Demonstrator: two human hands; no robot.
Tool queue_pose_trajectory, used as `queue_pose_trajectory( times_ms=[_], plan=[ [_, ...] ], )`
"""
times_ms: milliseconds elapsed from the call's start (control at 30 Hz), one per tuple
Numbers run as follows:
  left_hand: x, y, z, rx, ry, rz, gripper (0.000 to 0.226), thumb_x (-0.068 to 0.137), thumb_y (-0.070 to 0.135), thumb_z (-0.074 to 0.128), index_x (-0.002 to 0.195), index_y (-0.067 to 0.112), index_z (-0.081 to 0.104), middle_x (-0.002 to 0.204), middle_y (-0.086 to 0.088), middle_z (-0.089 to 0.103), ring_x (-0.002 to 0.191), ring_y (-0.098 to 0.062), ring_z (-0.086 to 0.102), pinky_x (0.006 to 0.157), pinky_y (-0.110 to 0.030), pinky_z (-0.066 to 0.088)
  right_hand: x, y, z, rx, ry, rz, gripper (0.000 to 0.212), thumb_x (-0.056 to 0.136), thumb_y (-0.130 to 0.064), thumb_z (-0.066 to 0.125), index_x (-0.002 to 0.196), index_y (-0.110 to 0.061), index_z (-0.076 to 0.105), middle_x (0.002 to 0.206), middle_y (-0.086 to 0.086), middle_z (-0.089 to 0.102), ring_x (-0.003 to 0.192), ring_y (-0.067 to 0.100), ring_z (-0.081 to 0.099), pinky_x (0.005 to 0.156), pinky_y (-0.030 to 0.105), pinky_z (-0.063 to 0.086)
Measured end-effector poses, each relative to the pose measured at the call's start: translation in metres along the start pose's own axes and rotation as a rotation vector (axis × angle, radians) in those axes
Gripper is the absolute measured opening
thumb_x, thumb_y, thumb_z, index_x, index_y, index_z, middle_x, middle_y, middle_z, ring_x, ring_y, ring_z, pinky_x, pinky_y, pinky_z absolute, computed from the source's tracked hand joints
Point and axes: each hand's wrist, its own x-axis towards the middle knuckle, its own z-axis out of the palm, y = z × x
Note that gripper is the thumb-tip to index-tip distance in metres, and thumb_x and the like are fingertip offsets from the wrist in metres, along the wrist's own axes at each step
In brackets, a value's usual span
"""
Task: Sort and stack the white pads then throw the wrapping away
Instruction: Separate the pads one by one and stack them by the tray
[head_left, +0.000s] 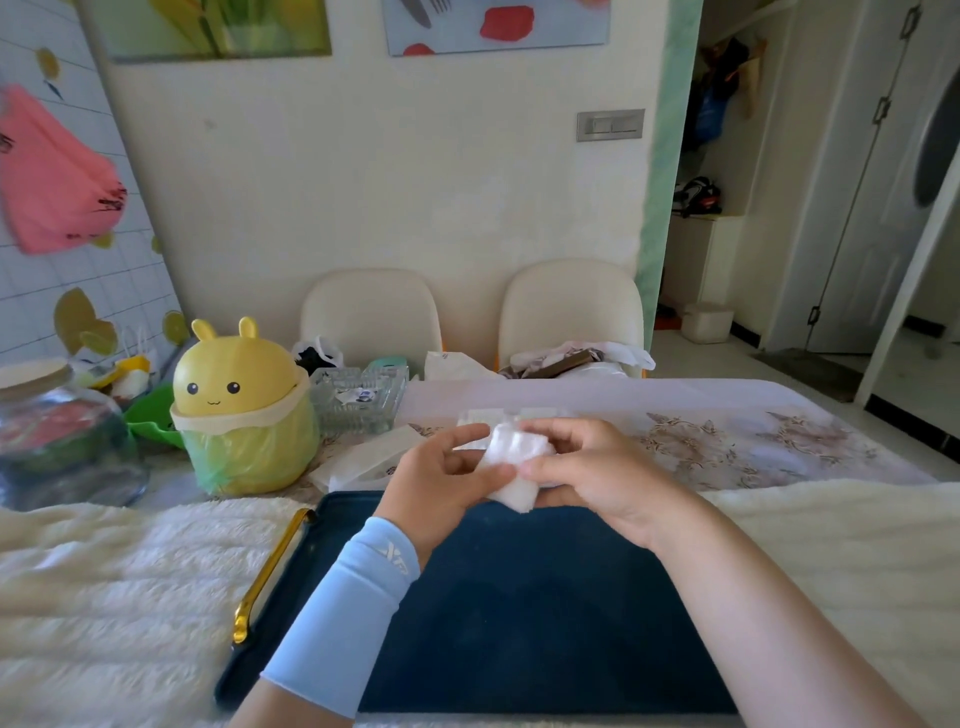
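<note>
**Item:** white pads (517, 460), small soft bundle, held in air over far edge of dark blue tray (519, 597), btwn both hands.

**Risk 1:** pads may fan out or slip and land scattered on tray. Cause: grip at the sides only, nothing under bundle.

**Risk 2:** white wrapper (358, 462) lies flat on table just left of hands, near yellow bunny bin (244, 410). Easy to knock w/ sleeve, or to forget.

**L hand** (441, 467): fingers curled, thumb + forefinger pinch bundle's left side.

**R hand** (587, 467): fingers curled round right side, thumb on lower front.

Neither hand released; thumbs nearly meet at front.
</note>
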Motion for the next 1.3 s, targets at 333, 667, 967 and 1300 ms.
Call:
queue_pose_trajectory(
  times_ms=[333,667,967,1300],
  plan=[
    [0.079,0.042,0.031,0.314,0.056,0.120,0.044,0.084,0.023,0.076,0.122,0.029,0.055,0.108,0.011,0.062,0.087,-0.017,0.069,0.084,-0.038,0.059,0.044,-0.045,-0.076,-0.168,0.102,0.073,0.015,0.093,-0.011,0.070,0.107,-0.005,0.071,0.100,0.011,0.077,0.095,0.026,0.075,0.086,0.043,0.061],
    [0.114,-0.014,0.067,1.266,-0.448,0.176,0.042,0.101,0.048,0.038,0.143,0.046,0.042,0.142,0.007,0.035,0.135,-0.019,0.024,0.117,-0.042,0.022,0.069,-0.017,-0.123,-0.077,0.249,0.200,0.026,0.102,-0.024,0.058,0.122,-0.007,0.058,0.106,0.018,0.071,0.078,0.024,0.071,0.067,0.034,0.057],
    [0.117,-0.019,0.066,1.048,-0.270,0.160,0.033,0.099,0.044,0.044,0.092,0.033,0.074,0.113,0.012,0.044,0.116,-0.013,0.034,0.109,-0.031,0.031,0.081,0.007,-0.107,-0.156,0.248,0.269,0.024,0.100,-0.029,0.062,0.112,-0.007,0.064,0.099,0.012,0.071,0.067,0.015,0.066,0.050,0.023,0.041],
    [0.127,0.003,0.076,1.274,-0.237,-0.050,0.037,0.085,0.046,0.062,0.108,0.018,0.071,0.118,-0.007,0.052,0.114,-0.027,0.047,0.098,-0.035,0.044,0.085,0.008,-0.093,-0.439,0.199,0.450,0.039,0.075,-0.029,0.088,0.098,-0.004,0.068,0.070,0.007,0.070,0.049,0.016,0.055,0.044,0.022,0.040]
  ],
)
